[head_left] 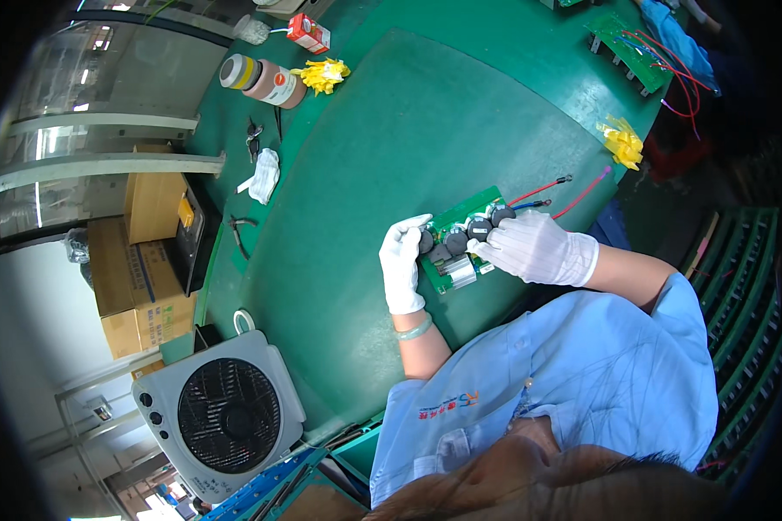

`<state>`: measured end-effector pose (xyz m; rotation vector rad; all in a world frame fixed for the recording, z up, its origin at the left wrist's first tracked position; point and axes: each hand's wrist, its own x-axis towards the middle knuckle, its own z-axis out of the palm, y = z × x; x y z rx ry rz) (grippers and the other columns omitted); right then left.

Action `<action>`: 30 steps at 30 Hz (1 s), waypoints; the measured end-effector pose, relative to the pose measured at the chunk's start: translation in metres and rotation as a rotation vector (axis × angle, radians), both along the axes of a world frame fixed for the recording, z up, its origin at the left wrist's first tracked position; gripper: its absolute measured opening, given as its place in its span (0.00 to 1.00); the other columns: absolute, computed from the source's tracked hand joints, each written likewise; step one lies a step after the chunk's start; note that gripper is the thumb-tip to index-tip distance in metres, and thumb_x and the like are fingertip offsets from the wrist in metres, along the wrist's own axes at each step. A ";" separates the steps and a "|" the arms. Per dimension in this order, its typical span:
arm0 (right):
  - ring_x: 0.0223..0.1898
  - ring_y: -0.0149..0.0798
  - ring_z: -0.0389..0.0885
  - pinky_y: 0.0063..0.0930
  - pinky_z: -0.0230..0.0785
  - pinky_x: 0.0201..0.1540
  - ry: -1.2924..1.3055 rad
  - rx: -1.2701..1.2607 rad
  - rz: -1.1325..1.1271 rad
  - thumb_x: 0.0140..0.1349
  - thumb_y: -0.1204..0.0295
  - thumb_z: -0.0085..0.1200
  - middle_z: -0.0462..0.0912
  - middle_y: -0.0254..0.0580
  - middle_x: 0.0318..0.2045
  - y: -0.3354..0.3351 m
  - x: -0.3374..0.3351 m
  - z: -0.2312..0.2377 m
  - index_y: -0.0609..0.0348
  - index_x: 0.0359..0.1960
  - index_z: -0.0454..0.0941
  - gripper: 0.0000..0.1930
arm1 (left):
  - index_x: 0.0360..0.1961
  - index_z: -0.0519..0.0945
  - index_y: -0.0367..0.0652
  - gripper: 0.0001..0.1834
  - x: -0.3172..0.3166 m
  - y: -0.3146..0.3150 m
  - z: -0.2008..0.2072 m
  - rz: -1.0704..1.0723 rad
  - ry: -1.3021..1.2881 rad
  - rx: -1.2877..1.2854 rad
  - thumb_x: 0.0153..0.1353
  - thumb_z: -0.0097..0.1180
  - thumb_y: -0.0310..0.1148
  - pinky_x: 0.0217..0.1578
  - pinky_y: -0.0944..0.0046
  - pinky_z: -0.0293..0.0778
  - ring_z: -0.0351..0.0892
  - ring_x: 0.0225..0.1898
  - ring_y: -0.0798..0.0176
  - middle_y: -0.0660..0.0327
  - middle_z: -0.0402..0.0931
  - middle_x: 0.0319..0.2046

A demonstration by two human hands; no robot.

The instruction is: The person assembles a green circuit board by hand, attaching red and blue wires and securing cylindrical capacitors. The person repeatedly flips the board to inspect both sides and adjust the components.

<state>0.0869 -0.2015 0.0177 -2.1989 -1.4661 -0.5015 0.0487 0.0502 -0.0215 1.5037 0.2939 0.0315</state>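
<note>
A green circuit board lies tilted on the table's green mat before me. Several black round capacitors stand on it, and a silver heatsink sits at its near edge. My left hand, in a white glove, is closed on the board's left edge, fingertips by the leftmost capacitor. From the right, my white-gloved right hand reaches over the board's right end, fingers closed at its near side; the palm hides that corner. Red wires and a blue wire run out from the far right end.
At the far left stand a brown bottle, a yellow bundle and a red-white box. A white cloth lies below them. A box fan is at the near left. Another wired board sits far right, near a blue sleeve.
</note>
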 end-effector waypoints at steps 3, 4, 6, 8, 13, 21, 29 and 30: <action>0.26 0.33 0.74 0.28 0.64 0.22 0.072 0.051 0.005 0.57 0.70 0.51 0.75 0.30 0.26 -0.002 0.004 0.000 0.52 0.47 0.80 0.16 | 0.42 0.79 0.35 0.15 0.000 -0.002 0.004 0.015 -0.006 -0.002 0.67 0.53 0.37 0.50 0.66 0.70 0.77 0.44 0.66 0.56 0.81 0.45; 0.26 0.33 0.75 0.29 0.65 0.23 0.087 0.065 0.003 0.57 0.70 0.51 0.75 0.30 0.26 -0.003 0.005 0.000 0.51 0.47 0.81 0.15 | 0.42 0.79 0.35 0.14 0.000 -0.003 0.004 0.020 -0.011 -0.005 0.67 0.53 0.37 0.50 0.66 0.71 0.77 0.44 0.66 0.56 0.81 0.45; 0.28 0.32 0.75 0.28 0.67 0.24 0.094 0.076 0.006 0.58 0.70 0.51 0.75 0.30 0.27 -0.004 0.005 -0.002 0.50 0.47 0.81 0.15 | 0.42 0.79 0.34 0.14 0.000 -0.003 0.002 0.018 -0.014 -0.023 0.67 0.52 0.36 0.50 0.66 0.71 0.77 0.44 0.66 0.55 0.81 0.45; 0.29 0.31 0.76 0.28 0.67 0.24 0.099 0.057 0.011 0.58 0.70 0.51 0.75 0.29 0.27 -0.006 0.005 0.000 0.50 0.48 0.81 0.15 | 0.43 0.79 0.34 0.12 0.000 -0.003 0.002 0.021 -0.016 -0.049 0.66 0.53 0.33 0.48 0.67 0.70 0.76 0.43 0.68 0.57 0.81 0.43; 0.28 0.31 0.74 0.28 0.64 0.23 -0.002 -0.015 -0.057 0.58 0.69 0.52 0.74 0.31 0.27 -0.006 -0.001 0.008 0.53 0.48 0.80 0.16 | 0.45 0.79 0.34 0.11 0.000 -0.006 0.008 0.035 0.001 -0.090 0.64 0.54 0.28 0.46 0.71 0.70 0.74 0.40 0.72 0.58 0.80 0.43; 0.31 0.34 0.76 0.28 0.68 0.24 0.047 -0.013 0.030 0.57 0.70 0.51 0.77 0.34 0.31 -0.005 0.003 0.006 0.57 0.48 0.79 0.17 | 0.46 0.78 0.33 0.12 0.001 -0.006 0.005 0.038 -0.019 -0.071 0.65 0.54 0.29 0.48 0.68 0.70 0.75 0.42 0.71 0.57 0.80 0.46; 0.29 0.30 0.75 0.27 0.66 0.20 0.004 -0.028 0.116 0.56 0.69 0.50 0.77 0.30 0.30 -0.021 0.017 0.006 0.55 0.51 0.78 0.20 | 0.49 0.76 0.32 0.20 0.000 -0.005 -0.006 0.013 -0.193 -0.006 0.68 0.54 0.40 0.52 0.66 0.70 0.76 0.46 0.67 0.54 0.78 0.50; 0.27 0.30 0.74 0.27 0.65 0.19 0.012 -0.040 0.098 0.56 0.69 0.51 0.76 0.29 0.29 -0.022 0.015 0.010 0.55 0.51 0.78 0.20 | 0.49 0.76 0.31 0.21 0.000 -0.005 -0.004 0.015 -0.182 0.001 0.68 0.53 0.41 0.52 0.66 0.70 0.76 0.47 0.67 0.53 0.78 0.50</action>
